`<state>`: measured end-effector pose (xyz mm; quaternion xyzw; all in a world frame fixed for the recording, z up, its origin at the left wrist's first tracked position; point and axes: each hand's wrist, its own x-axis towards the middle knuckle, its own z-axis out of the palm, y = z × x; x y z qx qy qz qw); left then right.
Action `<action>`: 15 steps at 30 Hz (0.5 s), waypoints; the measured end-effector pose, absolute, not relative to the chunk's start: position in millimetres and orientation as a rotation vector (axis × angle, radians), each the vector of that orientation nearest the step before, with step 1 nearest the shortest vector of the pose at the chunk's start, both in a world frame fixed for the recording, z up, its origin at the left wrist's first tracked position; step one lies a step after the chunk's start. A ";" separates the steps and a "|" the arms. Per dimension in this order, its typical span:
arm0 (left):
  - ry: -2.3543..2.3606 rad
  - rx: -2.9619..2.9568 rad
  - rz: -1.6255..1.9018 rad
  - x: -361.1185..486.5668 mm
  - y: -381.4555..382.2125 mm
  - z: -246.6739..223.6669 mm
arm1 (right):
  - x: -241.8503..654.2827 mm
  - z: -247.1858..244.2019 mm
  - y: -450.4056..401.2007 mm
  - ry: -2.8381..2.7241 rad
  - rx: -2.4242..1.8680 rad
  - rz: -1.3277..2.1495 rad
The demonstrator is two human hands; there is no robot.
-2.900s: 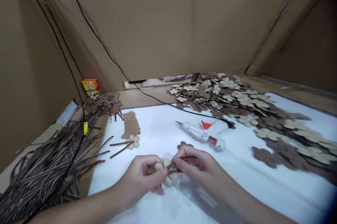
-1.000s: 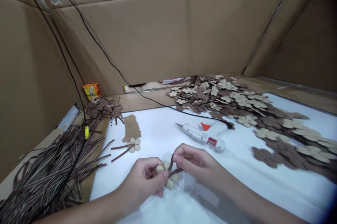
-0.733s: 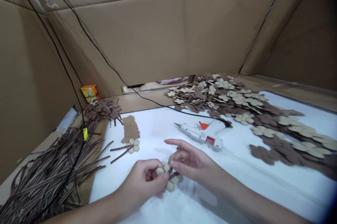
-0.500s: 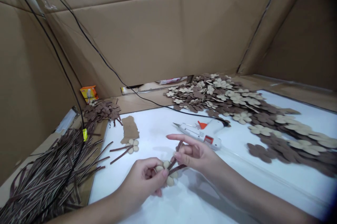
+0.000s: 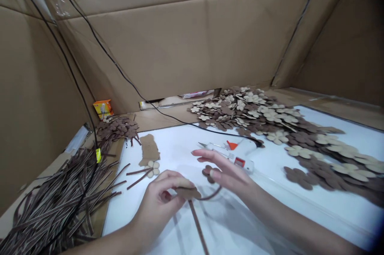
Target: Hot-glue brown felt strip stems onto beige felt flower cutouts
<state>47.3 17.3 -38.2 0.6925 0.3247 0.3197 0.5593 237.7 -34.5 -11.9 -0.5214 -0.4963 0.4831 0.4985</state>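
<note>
My left hand (image 5: 163, 197) pinches a felt flower (image 5: 188, 193), seen nearly edge-on, between thumb and fingers. From that flower a narrow brown ribbon (image 5: 198, 225) hangs down toward the front, and another strip curves right beneath my right hand. My right hand (image 5: 226, 169) hovers just to the right with fingers stretched and apart. A dark brown flower (image 5: 209, 174) shows beside its thumb; whether they touch is unclear. Behind that hand lies a white glue gun (image 5: 247, 149) with an orange trigger. A pale flower with two ribbon tails (image 5: 153, 168) lies on the white board to the left.
Loose brown and beige felt flowers (image 5: 270, 115) are heaped at the back right. Many ribbon strips (image 5: 60, 195) lie at the left, below a small pile of brown flowers (image 5: 118, 127). A black cable (image 5: 132, 85) crosses to the glue gun. Cardboard walls (image 5: 168, 43) enclose the board.
The flower in my left hand has turned from face-up to nearly edge-on, its ribbon now hanging down. My right fingers have loosened and spread, uncovering a dark brown flower.
</note>
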 end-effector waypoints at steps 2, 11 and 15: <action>0.751 1.609 0.801 47.8 17.5 -36.9 | 234.0 -12.4 -40.1 -1.281 -1.293 1.203; 0.680 1.376 0.783 52.2 13.9 -36.1 | 223.4 -27.8 -36.3 -1.294 -1.068 1.557; 0.664 1.398 0.747 51.4 13.4 -35.7 | 220.9 -39.2 -32.7 -1.164 -0.987 1.610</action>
